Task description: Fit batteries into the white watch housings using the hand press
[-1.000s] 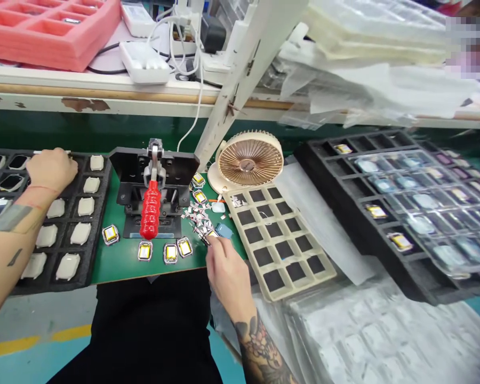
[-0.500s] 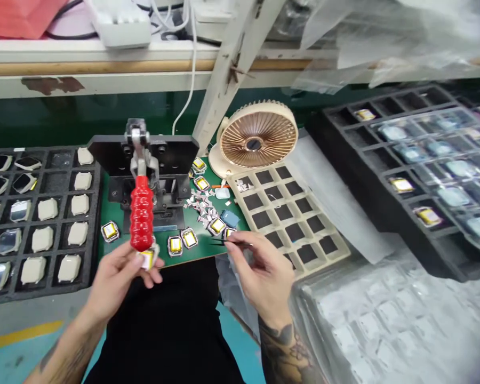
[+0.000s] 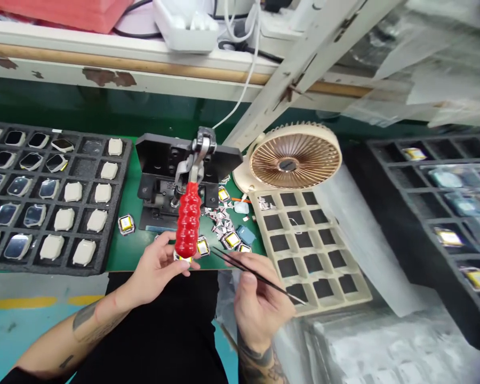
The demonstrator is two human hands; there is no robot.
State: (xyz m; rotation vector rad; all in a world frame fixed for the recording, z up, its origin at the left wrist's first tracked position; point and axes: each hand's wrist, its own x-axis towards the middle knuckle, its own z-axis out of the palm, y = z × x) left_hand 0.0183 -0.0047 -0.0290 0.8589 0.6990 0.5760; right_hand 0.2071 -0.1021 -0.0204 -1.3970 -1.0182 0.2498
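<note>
My left hand point(image 3: 156, 272) is closed around a small watch part point(image 3: 185, 260) with a yellow-and-white face. Most of that part is hidden by the red handle point(image 3: 188, 221) of a toggle clamp, which hangs in front of it in my view. My right hand point(image 3: 262, 298) grips black tweezers point(image 3: 246, 271), their tips apart from the watch part and pointing left. Similar watch parts with yellow-edged batteries point(image 3: 231, 240) lie on the green table by the tips. Beside them is a pile of small silvery pieces point(image 3: 220, 218).
The clamp's black fixture point(image 3: 160, 192) stands behind my left hand. At left, a black foam tray point(image 3: 78, 186) holds watch cases. A beige fan point(image 3: 294, 157) stands behind a beige divided tray point(image 3: 304, 253). Another black tray point(image 3: 400, 234) sits at right, and a slanted white post point(image 3: 304, 64) rises behind.
The view has shifted, so the bench things appear moved, mostly rightward. My right hand has turned the tweezers, whose full length now shows. My left hand still holds the watch part.
</note>
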